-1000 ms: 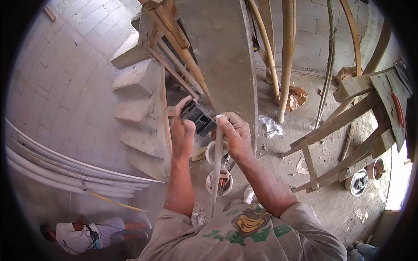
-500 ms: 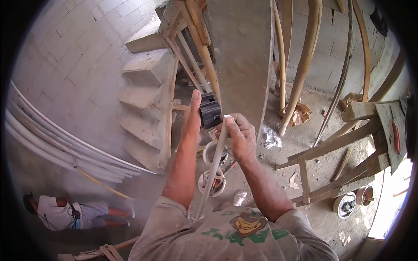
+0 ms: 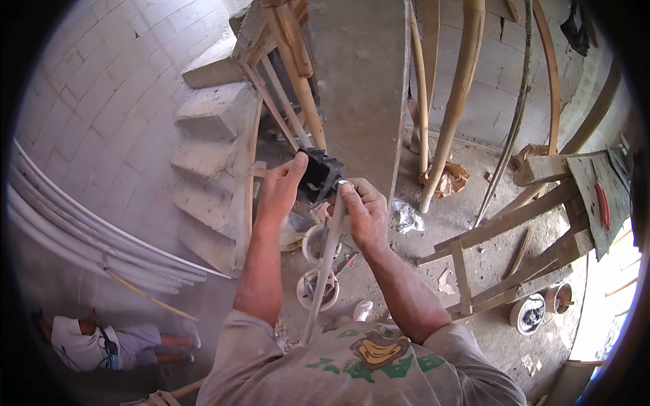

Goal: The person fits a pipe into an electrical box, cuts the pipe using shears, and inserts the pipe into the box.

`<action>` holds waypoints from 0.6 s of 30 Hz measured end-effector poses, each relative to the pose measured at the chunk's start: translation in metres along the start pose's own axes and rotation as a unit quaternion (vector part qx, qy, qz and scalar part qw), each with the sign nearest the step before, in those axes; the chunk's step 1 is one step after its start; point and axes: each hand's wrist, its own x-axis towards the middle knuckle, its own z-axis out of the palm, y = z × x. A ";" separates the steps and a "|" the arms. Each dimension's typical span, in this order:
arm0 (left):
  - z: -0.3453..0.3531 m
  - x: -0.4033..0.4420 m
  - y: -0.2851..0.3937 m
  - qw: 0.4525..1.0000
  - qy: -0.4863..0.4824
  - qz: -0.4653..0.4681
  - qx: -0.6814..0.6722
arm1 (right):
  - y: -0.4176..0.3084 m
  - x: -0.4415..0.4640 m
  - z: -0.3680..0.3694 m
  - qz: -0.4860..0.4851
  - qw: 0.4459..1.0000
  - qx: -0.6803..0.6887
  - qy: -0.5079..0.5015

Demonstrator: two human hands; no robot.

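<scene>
A black plastic electrical box [image 3: 317, 174] is gripped in my left hand [image 3: 277, 193], with the thumb along its upper edge and its open hollow side showing. My right hand [image 3: 365, 213] pinches the top end of a pale, slender pipe [image 3: 325, 267] between thumb and fingers. That end meets the lower right side of the box; whether it sits inside an opening cannot be made out. From there the pipe slants down toward my shirt.
Concrete stairs [image 3: 210, 115] rise at the left, near several long pale pipes [image 3: 88, 230]. Below my hands stand two buckets [image 3: 318, 289]. Wooden trestles [image 3: 514, 237] occupy the right, with red-handled pliers [image 3: 601, 205] on a board. Another person [image 3: 108, 342] is at lower left.
My left hand has turned the electrical box so its hollow side faces me more. The whole view has shifted slightly; my right hand still pinches the pipe end.
</scene>
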 end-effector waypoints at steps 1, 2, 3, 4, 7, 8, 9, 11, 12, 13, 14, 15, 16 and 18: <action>-0.002 0.006 0.001 0.999 0.027 -0.036 0.015 | 0.000 -0.001 0.003 0.003 1.000 0.015 -0.002; -0.003 0.010 0.001 0.996 0.055 -0.071 0.030 | -0.001 0.001 0.007 0.005 1.000 0.031 -0.005; -0.003 0.012 0.001 0.997 0.058 -0.047 -0.001 | -0.002 0.003 0.011 0.004 0.999 0.046 -0.009; -0.001 0.015 0.003 0.997 0.060 -0.021 -0.033 | -0.005 0.007 0.016 0.014 0.997 0.075 -0.003; -0.001 0.025 0.017 0.988 0.037 -0.001 -0.148 | -0.016 0.020 0.027 0.029 0.989 0.143 -0.001; -0.003 0.029 0.023 0.982 0.025 -0.003 -0.190 | -0.022 0.027 0.030 0.025 0.988 0.154 -0.010; -0.006 0.031 0.031 0.981 0.023 0.005 -0.194 | -0.029 0.033 0.034 0.021 0.986 0.166 -0.020; -0.014 0.036 0.048 0.979 0.017 0.025 -0.202 | -0.060 0.047 0.042 0.002 0.979 0.201 -0.030; -0.019 0.041 0.054 0.976 0.010 0.044 -0.213 | -0.081 0.056 0.042 -0.009 0.977 0.208 -0.034; -0.025 0.047 0.060 0.973 0.002 0.063 -0.223 | -0.104 0.066 0.040 -0.018 0.976 0.216 -0.037; -0.032 0.052 0.065 0.969 -0.006 0.078 -0.233 | -0.127 0.079 0.036 -0.051 0.976 0.209 -0.036; -0.037 0.054 0.071 0.967 -0.004 0.084 -0.240 | -0.152 0.093 0.032 -0.082 0.976 0.201 -0.033; -0.043 0.054 0.079 0.965 -0.001 0.087 -0.249 | -0.183 0.102 0.033 -0.104 0.976 0.194 0.006; -0.051 0.052 0.093 0.962 0.006 0.093 -0.257 | -0.229 0.130 0.017 -0.234 0.954 0.178 -0.060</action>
